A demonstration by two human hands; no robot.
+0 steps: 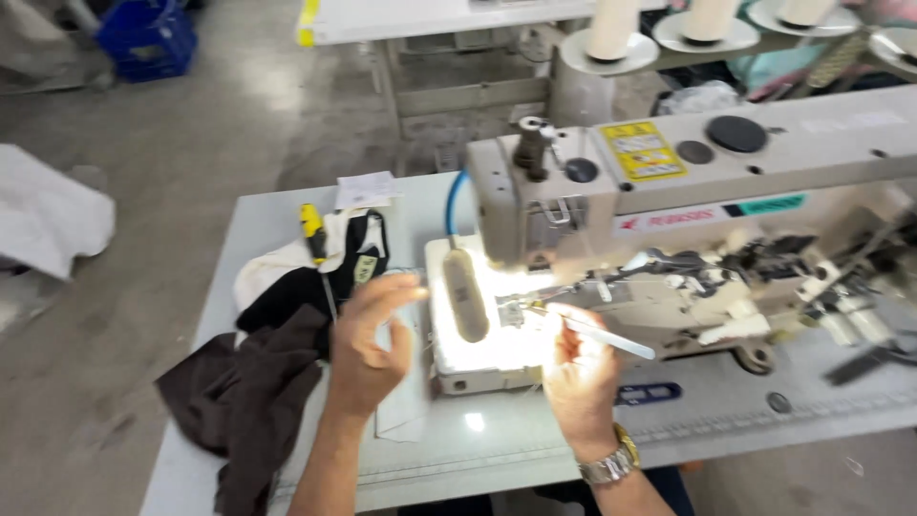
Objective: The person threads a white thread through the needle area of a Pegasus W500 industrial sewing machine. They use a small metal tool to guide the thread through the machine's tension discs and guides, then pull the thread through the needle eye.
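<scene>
**Tweezers at the needle, left hand hovering alongside**

The right hand [576, 368] is gripping a pair of tweezers [597, 330] between thumb and fingers, closed around the handle end while the thin tips are pointing left toward the brightly lit needle area of the sewing machine [669, 191]. The glare from the machine's lamp is washing out the spot where the tips are ending, so whether they are pinching any thread cannot be told. A metal watch [611, 465] is sitting on that wrist.

The left hand [368, 334] is floating just left of the lit machine bed, fingers loosely curled and half open, holding nothing. It is hanging above the table [497, 449], right beside a heap of dark and white cloth [258, 382]. A screwdriver [315, 253] with a yellow handle is lying on top of that cloth, just behind the left hand and apart from it.
</scene>
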